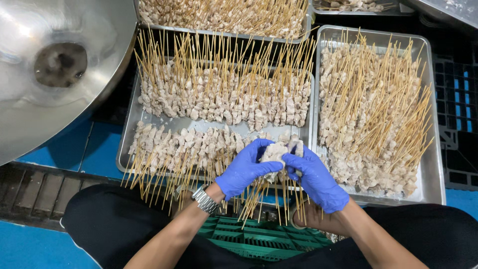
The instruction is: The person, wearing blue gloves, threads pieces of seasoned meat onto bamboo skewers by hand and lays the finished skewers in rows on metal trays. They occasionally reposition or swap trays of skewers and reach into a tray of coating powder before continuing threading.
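Note:
Both my hands wear blue gloves and meet over the near edge of a metal tray (pixel 130 117). My left hand (pixel 242 170) and my right hand (pixel 314 178) together grip a bundle of pale raw meat skewers (pixel 277 150), whose wooden sticks point down toward me. The tray holds two rows of finished skewers: a far row (pixel 219 97) and a near row (pixel 179 147), sticks fanned toward me. A metal watch (pixel 205 200) sits on my left wrist.
A second tray (pixel 432 164) piled with skewers stands to the right. More filled trays (pixel 224 15) lie at the back. A large steel bowl (pixel 55 65) is at the upper left. A green plastic crate (pixel 259 236) sits between my knees on a blue floor (pixel 30 246).

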